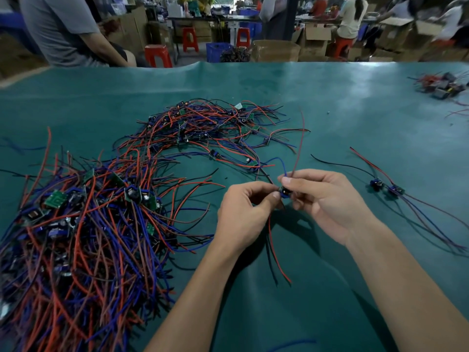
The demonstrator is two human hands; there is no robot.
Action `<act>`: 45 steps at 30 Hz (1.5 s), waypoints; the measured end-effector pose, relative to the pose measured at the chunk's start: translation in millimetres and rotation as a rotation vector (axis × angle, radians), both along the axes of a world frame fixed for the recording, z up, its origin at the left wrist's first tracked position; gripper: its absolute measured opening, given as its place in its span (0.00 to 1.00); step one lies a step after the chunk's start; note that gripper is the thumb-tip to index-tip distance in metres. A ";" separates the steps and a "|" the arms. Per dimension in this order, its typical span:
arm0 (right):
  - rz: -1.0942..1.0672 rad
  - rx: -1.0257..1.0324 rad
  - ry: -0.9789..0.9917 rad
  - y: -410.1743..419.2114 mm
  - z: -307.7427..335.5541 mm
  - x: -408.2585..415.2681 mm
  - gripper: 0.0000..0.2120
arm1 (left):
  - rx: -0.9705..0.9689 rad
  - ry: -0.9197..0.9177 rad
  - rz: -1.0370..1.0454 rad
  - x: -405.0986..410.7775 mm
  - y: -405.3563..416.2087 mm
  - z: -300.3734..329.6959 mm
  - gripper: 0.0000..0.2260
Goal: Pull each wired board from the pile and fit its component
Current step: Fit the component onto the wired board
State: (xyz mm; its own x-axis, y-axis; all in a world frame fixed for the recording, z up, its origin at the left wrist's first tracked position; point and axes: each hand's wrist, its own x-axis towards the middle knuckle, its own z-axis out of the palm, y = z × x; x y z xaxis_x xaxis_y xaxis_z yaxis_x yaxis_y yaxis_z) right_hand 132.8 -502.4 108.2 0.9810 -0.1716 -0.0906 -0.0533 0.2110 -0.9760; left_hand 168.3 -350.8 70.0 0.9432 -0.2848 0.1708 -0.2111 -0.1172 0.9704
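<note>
A small wired board with a dark round component is pinched between both hands above the green table mat. My left hand grips it from the left with thumb and fingers. My right hand holds it from the right, fingers curled over the top. Red, blue and black wires rise above the board and trail down below my hands. A big tangled pile of wired boards lies to the left, with a second looser heap behind it.
Two wired boards lie apart on the right with wires trailing toward me. A small cluster of dark parts sits at the far right. A seated person, red stools and cardboard boxes are beyond the table's far edge.
</note>
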 end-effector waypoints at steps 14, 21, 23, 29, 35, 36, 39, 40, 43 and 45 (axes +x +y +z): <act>-0.555 -0.205 -0.313 -35.4 5.6 2.1 0.08 | 0.176 -0.007 -0.072 1.3 1.7 0.9 0.10; -0.901 0.265 -0.276 -59.3 10.7 -0.9 0.09 | 0.121 -0.028 0.020 3.7 -2.3 -1.6 0.09; -0.881 0.173 -0.204 -57.7 9.7 -0.1 0.09 | 0.051 -0.028 0.068 4.6 -2.6 -2.0 0.09; -0.212 -0.623 -0.212 7.5 -8.1 4.2 0.06 | 0.014 -0.050 0.063 4.6 -2.5 -2.0 0.09; -0.490 -0.701 -0.468 -1.0 32.4 9.0 0.10 | 0.051 -0.068 0.024 5.3 -2.7 -1.5 0.09; -0.514 -0.741 -0.506 2.6 48.4 11.9 0.10 | 0.050 -0.069 0.025 5.4 -2.5 -1.8 0.08; -0.482 -0.812 -0.646 30.2 99.4 25.3 0.13 | 0.051 -0.040 0.044 4.8 -3.0 -2.3 0.09; -0.418 -0.796 -0.693 46.3 114.9 32.8 0.13 | 0.053 -0.038 0.050 4.7 -3.4 -2.0 0.09; -0.006 -0.742 -0.642 102.9 142.4 60.4 0.14 | 0.067 -0.044 0.063 2.9 -3.7 -0.8 0.11; 0.262 -0.845 -0.475 130.3 144.0 82.2 0.19 | 0.050 -0.048 0.076 2.1 -3.0 0.0 0.11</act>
State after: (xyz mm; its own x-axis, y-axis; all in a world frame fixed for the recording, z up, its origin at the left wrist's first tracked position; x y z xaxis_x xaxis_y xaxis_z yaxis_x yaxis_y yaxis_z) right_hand 215.0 -372.1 252.1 0.9001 0.2273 0.3716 0.4348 -0.5237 -0.7326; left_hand 170.4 -353.8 70.0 0.9536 -0.2221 0.2035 -0.2457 -0.1827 0.9520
